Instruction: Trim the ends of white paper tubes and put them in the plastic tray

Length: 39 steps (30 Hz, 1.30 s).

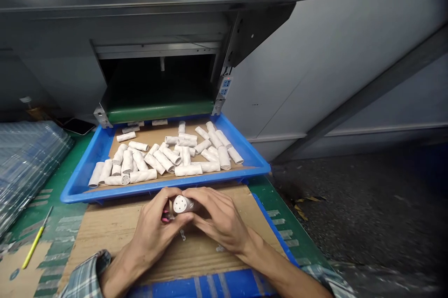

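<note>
Both hands meet over a brown cardboard sheet in front of me. My right hand curls round a short white cylinder whose round end face, with several small holes, points toward me. My left hand pinches a small pink and dark object against that cylinder's left side. Beyond the hands lies a blue tray lined with cardboard. It holds several more white cylinders lying loose on their sides.
A green conveyor belt ends at a dark machine opening above the tray. Stacked clear plastic trays sit at the left. A yellow-handled tool lies on the green mat. Grey floor drops away at the right.
</note>
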Available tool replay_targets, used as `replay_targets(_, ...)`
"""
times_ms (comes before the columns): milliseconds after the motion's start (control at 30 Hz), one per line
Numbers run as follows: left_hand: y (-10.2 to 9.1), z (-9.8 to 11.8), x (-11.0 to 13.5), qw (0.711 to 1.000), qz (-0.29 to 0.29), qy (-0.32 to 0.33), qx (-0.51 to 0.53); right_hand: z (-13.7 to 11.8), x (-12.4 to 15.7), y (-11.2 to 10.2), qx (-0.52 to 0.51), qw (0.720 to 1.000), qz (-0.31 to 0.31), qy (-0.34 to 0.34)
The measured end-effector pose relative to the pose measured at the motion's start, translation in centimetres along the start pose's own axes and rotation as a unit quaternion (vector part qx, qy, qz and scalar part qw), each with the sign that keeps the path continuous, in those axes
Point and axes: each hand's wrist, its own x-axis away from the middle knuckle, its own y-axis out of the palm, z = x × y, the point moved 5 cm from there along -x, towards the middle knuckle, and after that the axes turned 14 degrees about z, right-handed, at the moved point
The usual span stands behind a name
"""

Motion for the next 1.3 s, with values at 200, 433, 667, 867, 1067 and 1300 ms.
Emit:
replay_targets(200, -0.9, 0.5, -0.6, 0.999, -0.01, 0.035, -0.015, 0.2, 0.0, -0.2, -0.025, 0.998, 0.021, 0.046)
replay_targets(433, -0.9, 1.9, -0.5, 0.968, 0.018, 0.191, -0.163, -0.3, -0.2, 0.2, -0.032, 0.999, -0.02, -0.004)
replay_targets(667, -1.1, 2.5, -0.5, 0.933, 0.046, 0.247, -0.257, -0.2, -0.1, 0.4, -0.036, 0.998, -0.052, -0.025)
replay_targets(867, -1.0, 2.7, -0.4, 0.92, 0.045, 0.258, -0.291, -0.4, -0.4, 0.4, -0.024, 0.998, -0.06, -0.028)
replay_targets(1067, -1.0, 2.7, -0.3, 0.91, 0.055, 0.264, -0.316, -0.4, -0.3, 0.2, -0.018, 0.997, -0.065, -0.033)
replay_targets(1300, -1.0, 3.1, -0.3, 0.914, 0.064, 0.262, -0.301, -0.1, 0.0, 0.2, -0.037, 0.997, -0.068, -0.001)
